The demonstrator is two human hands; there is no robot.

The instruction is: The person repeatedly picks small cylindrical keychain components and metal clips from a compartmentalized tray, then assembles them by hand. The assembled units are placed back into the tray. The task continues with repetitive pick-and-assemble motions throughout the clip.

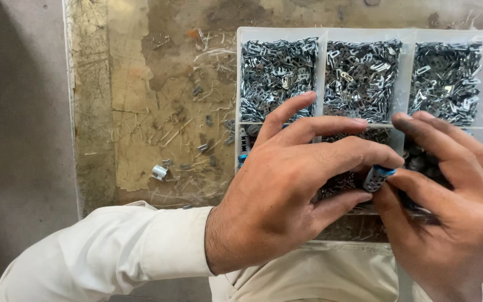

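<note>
Blue-capped metal part (377, 177) pinched between left hand (286, 190) and right hand (448, 207) over clip-filled organizer tray (322, 34); fitting demands steadiness.

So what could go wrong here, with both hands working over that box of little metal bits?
The small blue-tipped piece is pinched only at the fingertips of the left hand and right hand; it might slip into the compartment box and get lost among the clips. Loose bits already lie on the worn table.
</note>
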